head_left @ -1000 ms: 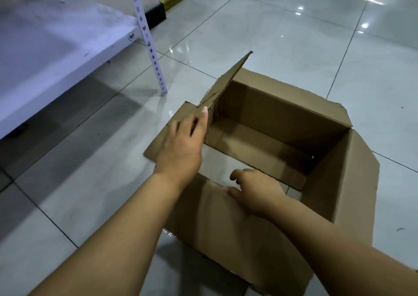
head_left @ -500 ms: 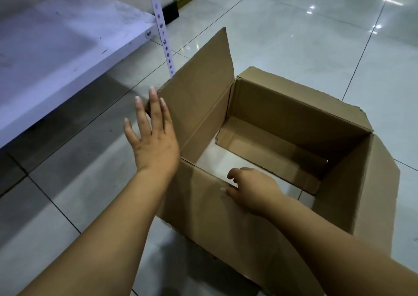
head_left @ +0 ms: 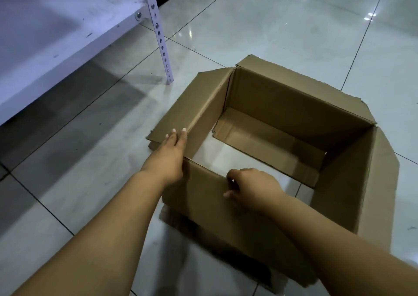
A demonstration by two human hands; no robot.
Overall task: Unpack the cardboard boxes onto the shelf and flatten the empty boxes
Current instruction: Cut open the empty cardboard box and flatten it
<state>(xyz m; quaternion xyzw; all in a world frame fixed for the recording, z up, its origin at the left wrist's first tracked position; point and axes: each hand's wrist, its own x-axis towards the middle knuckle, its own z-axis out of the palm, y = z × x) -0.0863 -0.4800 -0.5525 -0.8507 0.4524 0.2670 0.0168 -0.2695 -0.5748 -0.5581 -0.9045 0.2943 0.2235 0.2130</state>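
I see the empty cardboard box (head_left: 282, 123) at centre frame on glossy tiled floor (head_left: 282, 24); my left hand (head_left: 168, 154) presses its left flap (head_left: 192, 105) outward with straight fingers, and my right hand (head_left: 251, 188) pinches the near wall's rim. The white shelf (head_left: 56, 30) and its perforated post (head_left: 159, 35) fill the upper left, near the flap's edge; bare tiles stretch across the upper right.

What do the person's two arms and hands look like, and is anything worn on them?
Both forearms are bare up to the frame edge: no sleeves show. The left hand and the right hand wear no gloves. No ring, watch or bracelet shows on the parts in view. The left hand's fingernails are short and pale, with no coloured polish visible. The right hand's nails are mostly hidden.
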